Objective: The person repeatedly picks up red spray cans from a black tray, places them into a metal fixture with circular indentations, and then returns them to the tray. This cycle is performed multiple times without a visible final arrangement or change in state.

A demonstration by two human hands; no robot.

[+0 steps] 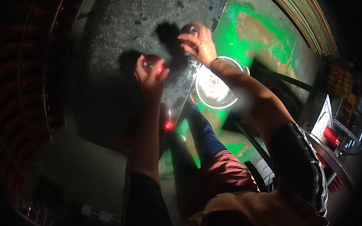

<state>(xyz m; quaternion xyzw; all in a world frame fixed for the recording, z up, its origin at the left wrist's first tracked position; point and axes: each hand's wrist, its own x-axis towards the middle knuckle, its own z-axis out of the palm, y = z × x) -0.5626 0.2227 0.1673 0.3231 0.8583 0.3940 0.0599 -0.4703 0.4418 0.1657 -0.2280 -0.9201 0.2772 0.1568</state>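
Red rounded piece (158, 59), clasped in left hand (150, 78); second red piece (188, 29), far-right of first, clasped in right hand (204, 47); round white-rimmed container (213, 87) nearside, nearer right.

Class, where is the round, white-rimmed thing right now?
In the head view, the round, white-rimmed thing is right of centre, beside the edge of the dark surface, partly hidden by the right forearm.

Round piece (157, 61): in my left hand (150, 75), over table (113, 30) | second piece (190, 30): in my right hand (201, 44), farther forward | bowl (219, 107): beside table's right edge, beneath my right forearm (252, 91)
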